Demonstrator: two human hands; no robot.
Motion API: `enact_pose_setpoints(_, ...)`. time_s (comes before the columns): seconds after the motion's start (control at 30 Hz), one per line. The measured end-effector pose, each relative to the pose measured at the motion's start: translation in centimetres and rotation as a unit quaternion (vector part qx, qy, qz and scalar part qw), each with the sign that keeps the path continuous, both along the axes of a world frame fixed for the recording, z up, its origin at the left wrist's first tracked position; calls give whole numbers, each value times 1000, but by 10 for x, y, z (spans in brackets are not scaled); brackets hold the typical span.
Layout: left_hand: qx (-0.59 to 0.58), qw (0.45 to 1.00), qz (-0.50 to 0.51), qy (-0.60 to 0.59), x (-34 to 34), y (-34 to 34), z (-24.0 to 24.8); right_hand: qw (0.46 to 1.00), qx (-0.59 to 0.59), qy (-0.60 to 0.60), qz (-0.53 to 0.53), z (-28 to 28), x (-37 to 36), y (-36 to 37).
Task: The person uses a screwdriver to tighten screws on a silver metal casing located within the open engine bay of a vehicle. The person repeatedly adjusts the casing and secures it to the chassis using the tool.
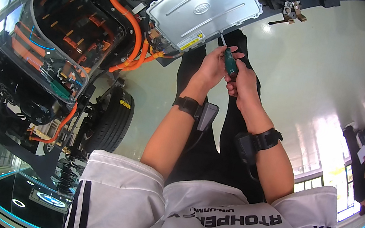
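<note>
A screwdriver (230,63) with a dark green handle is between my hands, its thin metal shaft pointing up at the lower edge of a silver metal cover (210,11). My right hand (245,83) is closed about the handle's near end. From the other side my left hand (212,68) grips it, fingertips curled near where handle and shaft meet. The tip reaches the cover's flanged rim; whether it sits in a screw I cannot make out. A yellow warning label (191,41) is on the cover's near corner.
Thick orange cables (139,40) curve along the cover's left side. Further left are a transparent panel (68,30) over components and a tire (113,119). A metal bracket assembly (292,12) is at the upper right. Other people (361,165) stand at the far right.
</note>
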State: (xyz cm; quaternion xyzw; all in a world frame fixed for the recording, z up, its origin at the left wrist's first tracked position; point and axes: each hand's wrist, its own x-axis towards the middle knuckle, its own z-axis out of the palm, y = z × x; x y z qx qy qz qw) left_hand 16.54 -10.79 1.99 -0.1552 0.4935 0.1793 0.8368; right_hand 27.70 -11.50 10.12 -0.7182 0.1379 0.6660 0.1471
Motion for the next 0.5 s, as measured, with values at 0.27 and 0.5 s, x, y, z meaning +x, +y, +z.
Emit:
enact_pose_setpoints(0.27, 31, 998, -63, -1, 0, 0, 0, 999, 0, -8, 44, 10, -9, 10)
enact_pose_setpoints(0.5, 21, 998, -63, 7, 1, 2, 3, 991, 36, -19, 124, 8, -8, 8)
